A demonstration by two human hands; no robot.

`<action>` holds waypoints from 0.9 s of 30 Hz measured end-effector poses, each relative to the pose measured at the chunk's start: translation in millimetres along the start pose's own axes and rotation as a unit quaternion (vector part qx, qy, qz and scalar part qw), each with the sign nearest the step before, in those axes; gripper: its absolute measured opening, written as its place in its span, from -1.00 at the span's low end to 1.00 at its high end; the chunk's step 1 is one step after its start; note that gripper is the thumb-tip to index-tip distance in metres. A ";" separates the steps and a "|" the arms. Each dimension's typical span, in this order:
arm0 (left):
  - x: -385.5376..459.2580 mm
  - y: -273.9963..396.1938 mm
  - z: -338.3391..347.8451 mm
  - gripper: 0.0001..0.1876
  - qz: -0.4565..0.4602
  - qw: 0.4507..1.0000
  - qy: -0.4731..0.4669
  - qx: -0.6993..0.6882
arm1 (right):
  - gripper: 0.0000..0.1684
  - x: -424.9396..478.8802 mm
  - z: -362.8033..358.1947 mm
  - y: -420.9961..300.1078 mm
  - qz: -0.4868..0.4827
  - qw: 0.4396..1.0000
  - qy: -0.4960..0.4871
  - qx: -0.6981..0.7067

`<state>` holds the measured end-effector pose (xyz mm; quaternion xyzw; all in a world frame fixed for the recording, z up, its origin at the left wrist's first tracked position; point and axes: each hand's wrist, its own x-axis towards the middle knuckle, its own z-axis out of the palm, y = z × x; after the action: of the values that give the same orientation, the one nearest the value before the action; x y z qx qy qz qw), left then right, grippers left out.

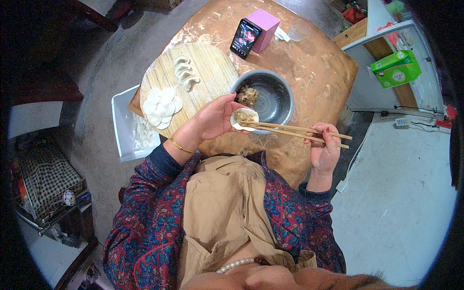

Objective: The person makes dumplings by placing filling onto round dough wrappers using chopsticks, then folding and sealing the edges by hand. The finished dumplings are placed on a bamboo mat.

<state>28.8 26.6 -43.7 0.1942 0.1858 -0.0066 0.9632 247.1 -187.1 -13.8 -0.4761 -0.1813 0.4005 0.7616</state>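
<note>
My left hand (217, 117) holds a round dough wrapper (236, 125) with filling (244, 116) on it, over the near left rim of a dark metal bowl (277, 105). In my right hand (324, 145) is a pair of wooden chopsticks (290, 131), their tips touching the filling on the wrapper. A lump of minced filling (248, 95) lies at the bowl's left side. Left of the bowl, a round slatted board (214, 69) dusted with flour bears a row of several folded dumplings (186, 73) and a pile of flat round wrappers (163, 108).
A lit phone (245, 39) leans on a pink box (264, 25) at the back of the cloth-covered table (308, 83). Beside it lie a crumpled tissue (281, 34) and a clear round item (299, 29). A white bin (121, 127) with plastic film stands below the table's left edge.
</note>
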 end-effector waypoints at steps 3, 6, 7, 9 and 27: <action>0.2 0.8 -1.0 -0.30 0.009 1.000 -0.014 -0.008 | -0.77 0.4 -2.4 0.8 0.002 1.000 0.017 -0.001; 0.2 0.9 -1.4 -0.30 0.009 1.000 -0.020 -0.012 | -0.77 0.0 -3.9 -2.1 -0.012 1.000 0.016 0.003; 0.0 0.9 -0.5 -0.31 0.010 1.000 -0.017 -0.013 | -0.77 0.3 -4.4 -2.4 -0.011 1.000 0.022 0.014; -0.5 0.7 2.3 -0.32 0.012 1.000 -0.011 -0.015 | -0.77 1.0 -5.2 -2.5 -0.011 0.999 0.034 0.035; -0.5 -4.8 1.8 -0.37 0.058 0.998 0.019 -0.020 | -0.76 0.9 -6.5 23.4 0.002 0.998 0.041 0.038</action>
<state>28.6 21.4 -43.8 0.1856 0.1924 0.0568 0.9619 241.6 -184.8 -37.3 -0.4632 -0.1332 0.3888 0.7852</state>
